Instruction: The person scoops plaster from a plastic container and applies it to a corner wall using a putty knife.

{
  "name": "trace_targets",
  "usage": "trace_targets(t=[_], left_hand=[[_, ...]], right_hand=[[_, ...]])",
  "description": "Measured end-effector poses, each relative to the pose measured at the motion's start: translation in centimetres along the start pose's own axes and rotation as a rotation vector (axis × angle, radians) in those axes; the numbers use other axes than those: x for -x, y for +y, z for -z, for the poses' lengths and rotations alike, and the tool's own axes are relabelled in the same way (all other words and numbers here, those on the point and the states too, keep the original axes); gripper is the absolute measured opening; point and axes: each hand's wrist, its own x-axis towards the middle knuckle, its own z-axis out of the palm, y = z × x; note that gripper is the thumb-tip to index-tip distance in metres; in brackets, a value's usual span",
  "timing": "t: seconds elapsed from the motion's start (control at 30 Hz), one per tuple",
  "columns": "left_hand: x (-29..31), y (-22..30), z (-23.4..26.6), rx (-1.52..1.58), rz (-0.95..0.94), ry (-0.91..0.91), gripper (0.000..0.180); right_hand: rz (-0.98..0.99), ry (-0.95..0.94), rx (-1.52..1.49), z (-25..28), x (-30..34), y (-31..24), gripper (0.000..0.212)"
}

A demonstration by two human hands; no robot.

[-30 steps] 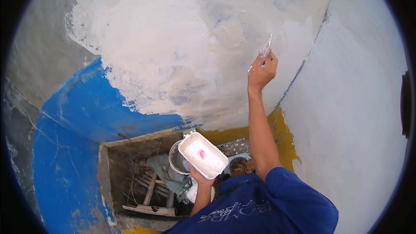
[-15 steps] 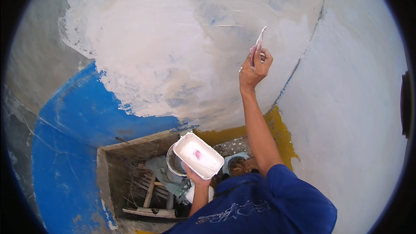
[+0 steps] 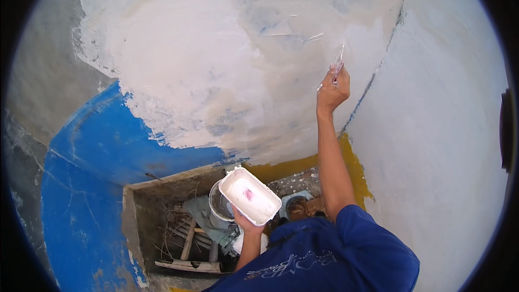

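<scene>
My right hand [image 3: 333, 96] is raised before the wall, its fingers closed round a putty knife [image 3: 338, 65] with a reddish handle. White paste coats the thin blade, which points upward and is seen nearly edge-on; whether it touches the wall I cannot tell. Low in the middle, my left hand [image 3: 250, 225] holds a white rectangular tub [image 3: 261, 215] from below, tilted so its inside shows. White paste and a pink patch are in the tub. Ahead, the wall [image 3: 184, 48] carries uneven white filler, with fresh raised ridges left of the knife.
A concrete trough [image 3: 130, 221] at lower left holds sticks and split wood [image 3: 189, 266]. A bucket [image 3: 217, 205] stands behind the tub. Blue paint [image 3: 102, 157] covers the lower left wall, yellow paint [image 3: 354, 167] the corner's base. A pale side wall [image 3: 438, 130] rises at right.
My right hand has moved right and slightly down with the putty knife. A new white ridge shows on the wall where the blade was. The tub has barely shifted.
</scene>
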Motion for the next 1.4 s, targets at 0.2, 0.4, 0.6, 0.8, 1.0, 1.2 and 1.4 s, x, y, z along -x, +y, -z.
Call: trace_targets(t=[0.2, 0.4, 0.6, 0.8, 1.0, 1.2, 1.4], left_hand=[[0.2, -0.1, 0.5, 0.009, -0.01, 0.041, 0.059], [0.1, 0.2, 1.6, 0.015, -0.042, 0.014, 0.061], [0.3, -0.4, 1.1, 0.013, -0.022, 0.019, 0.062], [0.1, 0.0, 1.1, -0.012, -0.014, 0.006, 0.06], [0.1, -0.2, 0.4, -0.025, -0.043, -0.007, 0.06], [0.0, 0.0, 0.3, -0.019, -0.023, -0.029, 0.061], [-0.1, 0.3, 0.5, 0.021, -0.035, 0.003, 0.061]], right_hand=[[0.364, -0.326, -0.313, -1.6, 7.1, -8.8, 0.034], [0.254, -0.053, -0.245, -1.8, 3.8, -5.9, 0.04], [0.402, -0.335, -0.246, -3.0, 7.8, -7.3, 0.054], [0.082, -0.018, -0.282, 1.0, 1.5, -3.9, 0.024], [0.046, -0.024, -0.178, -1.6, -0.9, -3.0, 0.029], [0.371, -0.274, -0.359, -2.6, 6.0, -10.2, 0.05], [0.292, -0.046, -0.312, -4.0, 3.8, -9.5, 0.058]])
